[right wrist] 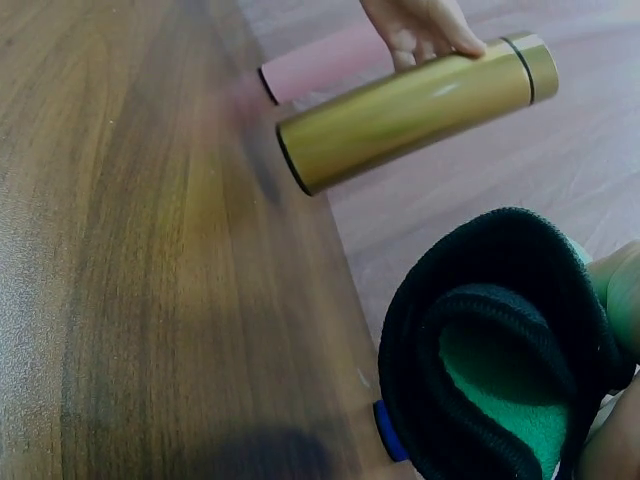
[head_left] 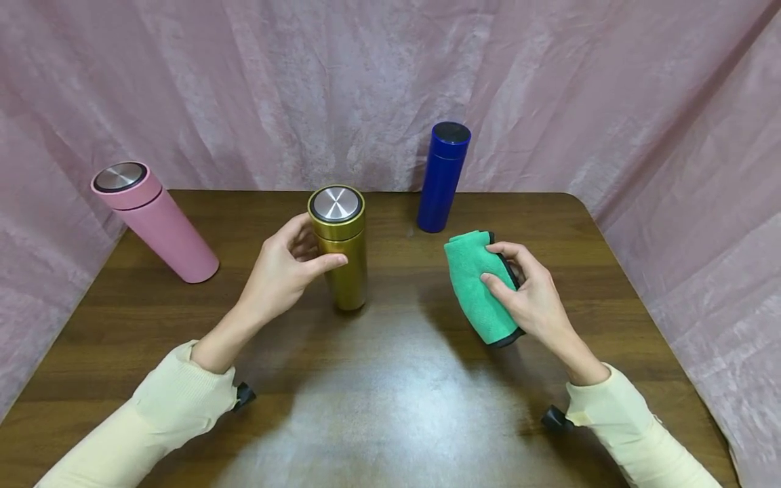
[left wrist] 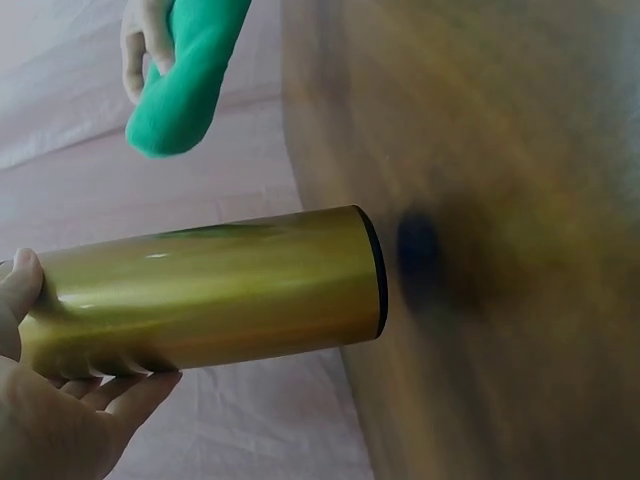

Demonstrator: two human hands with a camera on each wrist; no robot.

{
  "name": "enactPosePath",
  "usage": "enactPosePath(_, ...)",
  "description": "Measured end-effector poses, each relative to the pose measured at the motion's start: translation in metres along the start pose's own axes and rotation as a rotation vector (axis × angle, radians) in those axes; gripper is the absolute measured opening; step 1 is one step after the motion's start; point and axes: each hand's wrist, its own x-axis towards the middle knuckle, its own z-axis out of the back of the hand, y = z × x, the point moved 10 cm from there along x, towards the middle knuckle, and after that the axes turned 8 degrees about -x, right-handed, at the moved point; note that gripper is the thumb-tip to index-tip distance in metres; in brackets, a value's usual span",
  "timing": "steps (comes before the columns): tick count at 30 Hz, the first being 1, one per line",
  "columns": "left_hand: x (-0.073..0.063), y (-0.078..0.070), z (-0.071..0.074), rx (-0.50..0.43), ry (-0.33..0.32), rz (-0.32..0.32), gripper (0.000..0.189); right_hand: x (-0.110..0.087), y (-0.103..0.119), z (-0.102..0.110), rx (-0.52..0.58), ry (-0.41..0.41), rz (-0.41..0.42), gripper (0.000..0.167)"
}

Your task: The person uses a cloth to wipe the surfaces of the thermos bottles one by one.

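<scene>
My left hand grips a gold bottle near its upper part, thumb across the front and fingers behind. The bottle has a silver disc on its lid and stands nearly upright. In the left wrist view a gap shows between the base of the gold bottle and the tabletop. To the right, my right hand holds a folded green cloth with black edging, between thumb and fingers, above the table. Its layered black edge and green inside face the right wrist view, where the cloth looks loosely rolled.
A pink bottle stands at the left of the brown wooden table. Further back, right of centre, is a blue bottle with a dark lid top. Pink curtains hang behind the table and along its right side.
</scene>
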Motion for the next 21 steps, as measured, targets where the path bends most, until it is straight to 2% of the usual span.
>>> enactPosePath(10,-0.028,0.009,-0.012,-0.027,0.074,0.041,0.065,-0.001,0.001,-0.002,-0.007,0.002,0.007,0.041)
enactPosePath(21,-0.045,0.007,-0.038,-0.11,0.174,0.027,0.068,-0.002,0.01,-0.005,-0.007,0.013,0.019,0.042)
